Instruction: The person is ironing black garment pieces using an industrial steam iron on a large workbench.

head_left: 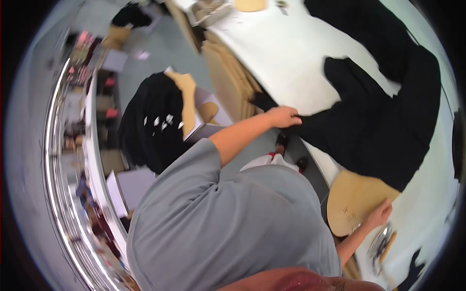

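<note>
A large black piece of cloth [374, 121] lies spread over a white table [286, 53]. My left hand [284, 116] pinches the cloth's edge near the table's rim, the arm stretched out from a grey sleeve. A tan, rounded cardboard pattern piece [352, 196] lies partly under the cloth's near corner. My right hand [381, 213] presses on the pattern's edge with the fingers closed on it. A pair of scissors [383, 242] lies on the table just below that hand.
More black cloth [354, 19] lies at the table's far end. Tan boards [228, 72] lean against the table's side. A heap of black cloth [148, 121] sits on boxes on the floor. Cluttered shelving [77, 145] runs along the left.
</note>
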{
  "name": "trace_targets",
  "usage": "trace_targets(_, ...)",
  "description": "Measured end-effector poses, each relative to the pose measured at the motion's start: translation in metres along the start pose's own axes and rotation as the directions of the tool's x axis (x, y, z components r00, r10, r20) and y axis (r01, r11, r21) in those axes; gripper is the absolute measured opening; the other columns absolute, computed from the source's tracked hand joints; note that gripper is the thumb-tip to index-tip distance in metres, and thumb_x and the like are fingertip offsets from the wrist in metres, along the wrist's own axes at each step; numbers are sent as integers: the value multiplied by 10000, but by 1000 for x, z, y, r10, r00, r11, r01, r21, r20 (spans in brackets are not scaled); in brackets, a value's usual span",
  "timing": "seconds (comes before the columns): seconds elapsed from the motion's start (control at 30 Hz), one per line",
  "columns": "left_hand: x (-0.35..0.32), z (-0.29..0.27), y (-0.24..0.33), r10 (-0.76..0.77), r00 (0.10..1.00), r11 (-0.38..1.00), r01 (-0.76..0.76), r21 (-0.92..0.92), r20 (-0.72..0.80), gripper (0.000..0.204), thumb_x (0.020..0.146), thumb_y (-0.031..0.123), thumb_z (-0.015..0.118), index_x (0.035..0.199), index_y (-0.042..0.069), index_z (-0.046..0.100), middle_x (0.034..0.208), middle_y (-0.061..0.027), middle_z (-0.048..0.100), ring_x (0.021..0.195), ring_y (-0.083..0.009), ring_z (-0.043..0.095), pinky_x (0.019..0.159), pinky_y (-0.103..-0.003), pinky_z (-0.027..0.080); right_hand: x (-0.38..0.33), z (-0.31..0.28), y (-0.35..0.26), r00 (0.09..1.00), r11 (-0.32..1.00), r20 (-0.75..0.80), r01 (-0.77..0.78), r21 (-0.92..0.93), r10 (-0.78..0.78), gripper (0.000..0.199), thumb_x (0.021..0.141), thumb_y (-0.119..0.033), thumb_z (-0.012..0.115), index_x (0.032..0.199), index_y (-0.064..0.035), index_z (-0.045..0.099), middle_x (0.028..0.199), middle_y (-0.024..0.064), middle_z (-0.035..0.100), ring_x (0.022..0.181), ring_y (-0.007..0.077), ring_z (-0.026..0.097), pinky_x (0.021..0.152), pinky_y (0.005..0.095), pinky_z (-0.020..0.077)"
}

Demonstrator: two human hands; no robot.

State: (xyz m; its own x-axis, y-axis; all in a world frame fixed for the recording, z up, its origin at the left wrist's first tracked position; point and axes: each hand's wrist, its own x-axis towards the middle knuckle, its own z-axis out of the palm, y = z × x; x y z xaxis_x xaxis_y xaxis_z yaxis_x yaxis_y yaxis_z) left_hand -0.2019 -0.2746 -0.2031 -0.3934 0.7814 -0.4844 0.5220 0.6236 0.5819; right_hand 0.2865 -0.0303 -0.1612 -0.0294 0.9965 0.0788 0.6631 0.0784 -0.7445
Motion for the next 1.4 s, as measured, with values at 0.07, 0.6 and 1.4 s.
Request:
trace_targets(0.07, -52, 0, -8, -134, 978, 990, 125, 71, 157, 549, 854, 478, 715, 1142, 11, 704, 1065, -135, 742, 942, -340, 677, 855, -417, 545, 4, 10, -28, 995, 999, 90, 41, 20, -42, 363, 1053, -346, 578, 1026, 6, 660, 897, 75, 665, 826, 164, 571, 805, 285, 489)
trace_targets(0.6, -641, -106, -5, 533, 730, 594, -682, -425, -427, 278, 821, 207, 870, 887, -7, 707, 868, -139, 718, 706, -297, 651, 728, -377, 541, -235, 193, -478, 422, 635, 504, 264, 726, -753, 274, 1042, -256, 613, 996, 7, 675, 854, 21, 616, 791, 99, 507, 759, 220, 435)
trace_targets(1.4, -618, -260, -155, 282, -292, 935, -131, 330, -914, 808, 911, 358, 745, 1555, 63, 354, 1511, -208, 483, 1414, -386, 443, 1093, -446, 420, -222, 293, -354, 435, 836, 808, 534, 124, -398, 382, 882, -340, 717, 887, 32, 628, 738, 93, 616, 673, 201, 531, 639, 333, 493)
